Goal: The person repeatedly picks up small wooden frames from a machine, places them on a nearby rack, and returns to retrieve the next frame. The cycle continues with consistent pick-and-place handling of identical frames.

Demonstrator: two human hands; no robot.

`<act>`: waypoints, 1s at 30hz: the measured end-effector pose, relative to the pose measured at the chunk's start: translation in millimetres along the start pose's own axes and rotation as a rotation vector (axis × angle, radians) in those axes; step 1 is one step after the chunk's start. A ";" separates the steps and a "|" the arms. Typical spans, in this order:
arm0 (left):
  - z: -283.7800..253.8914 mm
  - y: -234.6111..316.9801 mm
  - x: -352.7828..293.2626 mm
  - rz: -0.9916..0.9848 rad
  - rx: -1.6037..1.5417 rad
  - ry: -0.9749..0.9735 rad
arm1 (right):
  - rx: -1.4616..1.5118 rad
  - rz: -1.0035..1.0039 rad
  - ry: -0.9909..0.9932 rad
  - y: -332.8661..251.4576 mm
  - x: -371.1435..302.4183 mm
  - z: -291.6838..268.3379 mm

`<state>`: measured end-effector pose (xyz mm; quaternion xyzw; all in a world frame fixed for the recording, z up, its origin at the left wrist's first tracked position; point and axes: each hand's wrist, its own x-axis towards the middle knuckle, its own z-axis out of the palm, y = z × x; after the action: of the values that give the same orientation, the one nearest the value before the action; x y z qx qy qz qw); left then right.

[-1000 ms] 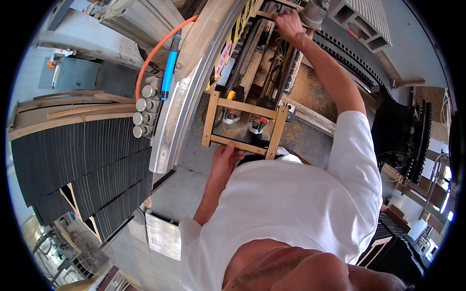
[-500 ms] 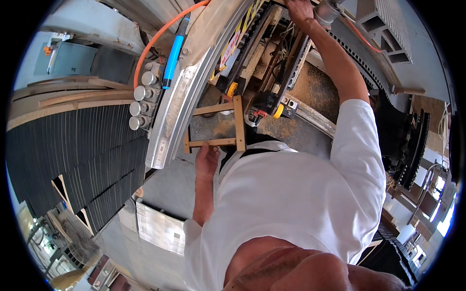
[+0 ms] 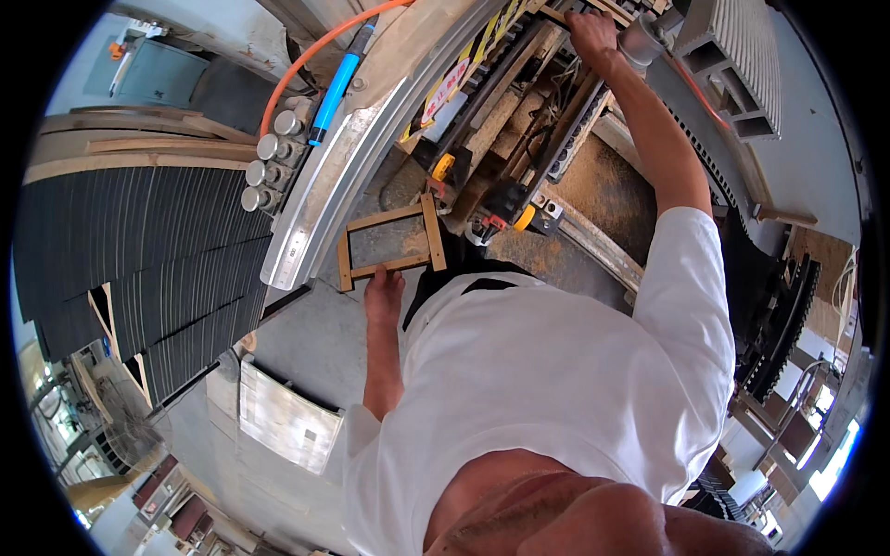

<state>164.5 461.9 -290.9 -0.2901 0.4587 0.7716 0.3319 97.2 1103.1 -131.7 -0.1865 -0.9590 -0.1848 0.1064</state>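
My left hand (image 3: 383, 295) grips the near bar of a small rectangular wooden frame (image 3: 417, 263), its fingers curled over the bar. The frame hangs beside my waist, its middle open to the floor. My right hand (image 3: 593, 39) is stretched far forward over the machine (image 3: 547, 102), fingers bent down next to light wooden strips (image 3: 614, 11) at the upper edge. What lies under those fingers is hidden. A round metal cylinder (image 3: 642, 42) stands just right of that hand.
A metal rail with a ruler scale (image 3: 292, 255) curves along my left, with a blue air gun (image 3: 336, 97) and an orange hose (image 3: 311, 51) on it. Stacked dark strips (image 3: 139, 241) fill the far left. Sawdust (image 3: 593, 185) covers the machine bed; a ribbed aluminium profile (image 3: 732, 69) juts in upper right.
The wooden frame and my left hand have shifted slightly left, and the frame has tilted. My right hand shows more fully at the machine's far end, with wooden strips beside it. The view has moved slightly.
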 end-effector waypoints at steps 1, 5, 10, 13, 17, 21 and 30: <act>0.3 -2.8 -1.2 -0.001 0.010 0.026 | 0.029 -0.019 0.018 1.0 0.5 1.6; 15.7 2.0 -10.1 0.048 0.106 0.078 | 0.093 0.024 -0.083 10.2 -1.2 25.8; 21.7 14.5 -19.4 0.114 0.170 0.077 | 0.118 0.038 0.021 7.7 -2.7 22.9; 25.2 21.7 -25.7 0.155 0.170 0.077 | 0.135 0.040 -0.005 7.6 -1.1 18.9; 23.0 40.1 -43.4 0.246 0.247 0.052 | 0.112 0.069 -0.050 1.9 3.0 10.3; 13.5 77.7 -78.5 0.447 0.430 0.030 | 0.154 0.199 -0.271 5.8 4.6 -3.4; -61.8 245.6 -207.4 1.035 0.437 -0.024 | 0.767 0.209 0.328 -113.6 -81.0 -174.9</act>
<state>109.1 267.1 -33.8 0.0571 0.6868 0.7239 -0.0325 149.3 910.4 -30.7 -0.1978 -0.9046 0.1696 0.3374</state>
